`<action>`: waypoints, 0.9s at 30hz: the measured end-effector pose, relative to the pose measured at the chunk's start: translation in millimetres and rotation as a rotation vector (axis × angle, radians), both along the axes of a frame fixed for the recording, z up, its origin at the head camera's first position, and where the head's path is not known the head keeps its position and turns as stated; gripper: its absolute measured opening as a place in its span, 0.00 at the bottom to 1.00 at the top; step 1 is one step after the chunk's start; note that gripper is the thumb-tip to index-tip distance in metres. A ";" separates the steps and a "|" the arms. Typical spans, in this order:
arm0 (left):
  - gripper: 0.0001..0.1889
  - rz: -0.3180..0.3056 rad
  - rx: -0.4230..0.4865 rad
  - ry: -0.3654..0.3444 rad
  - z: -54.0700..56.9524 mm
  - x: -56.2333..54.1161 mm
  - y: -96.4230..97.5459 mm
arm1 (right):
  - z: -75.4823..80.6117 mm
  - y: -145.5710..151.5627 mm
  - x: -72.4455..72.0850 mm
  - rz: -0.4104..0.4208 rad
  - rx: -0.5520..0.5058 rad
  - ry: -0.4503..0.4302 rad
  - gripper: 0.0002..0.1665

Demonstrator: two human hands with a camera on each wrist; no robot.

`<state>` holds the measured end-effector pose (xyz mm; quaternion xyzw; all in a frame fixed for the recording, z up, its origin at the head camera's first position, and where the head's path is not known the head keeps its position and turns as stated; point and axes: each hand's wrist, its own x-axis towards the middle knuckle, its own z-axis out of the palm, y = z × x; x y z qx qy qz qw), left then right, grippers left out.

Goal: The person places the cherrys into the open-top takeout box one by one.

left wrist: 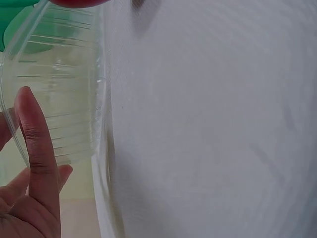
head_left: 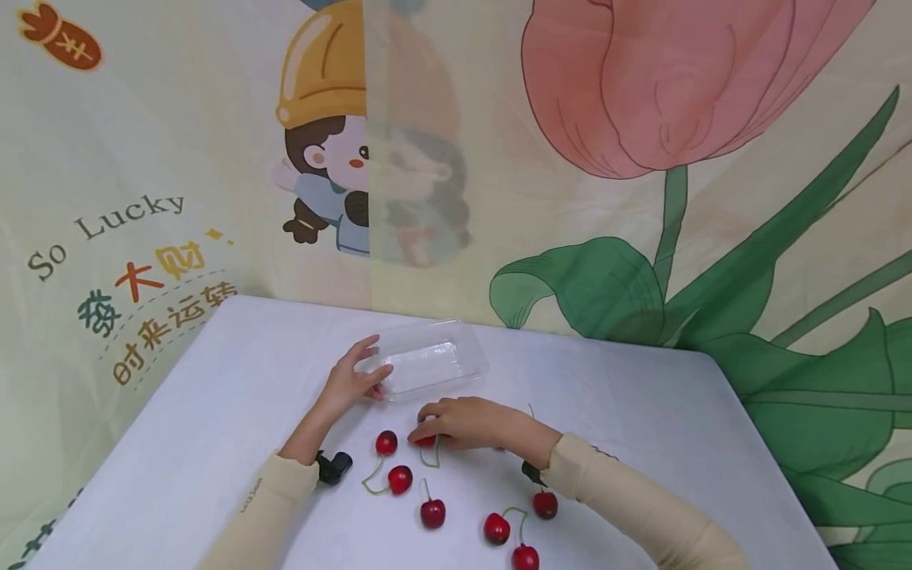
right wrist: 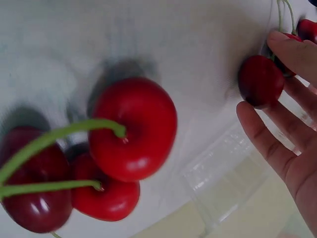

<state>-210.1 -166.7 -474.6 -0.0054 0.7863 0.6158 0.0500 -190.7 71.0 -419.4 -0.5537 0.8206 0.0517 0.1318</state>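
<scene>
A clear plastic container [head_left: 431, 366] stands toward the back of the white table. My left hand [head_left: 354, 378] grips its left end, the thumb [left wrist: 37, 144] on one side of the wall and other fingers behind it. Just in front of the container, my right hand [head_left: 466, 423] holds a dark red cherry [right wrist: 261, 81] between thumb and fingers. Another cherry sits right behind it, partly hidden by the thumb, and green stems hang below the hand. The left wrist view catches a red cherry [left wrist: 79, 2] at its top edge, by the container's rim.
On the white tablecloth [head_left: 235, 396] lie more cherries: a stemmed pair [head_left: 400, 480] between the forearms, a single cherry [head_left: 432, 513] nearer me, another pair [head_left: 496, 528] to the right, and one cherry [head_left: 545, 504] beside the right sleeve. A printed curtain [head_left: 442, 158] hangs behind the table.
</scene>
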 end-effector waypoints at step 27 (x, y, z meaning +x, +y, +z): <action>0.38 -0.041 0.017 -0.002 2.2 -3.1 -4.1 | 24.2 11.3 -11.9 -0.042 -0.230 -0.207 0.22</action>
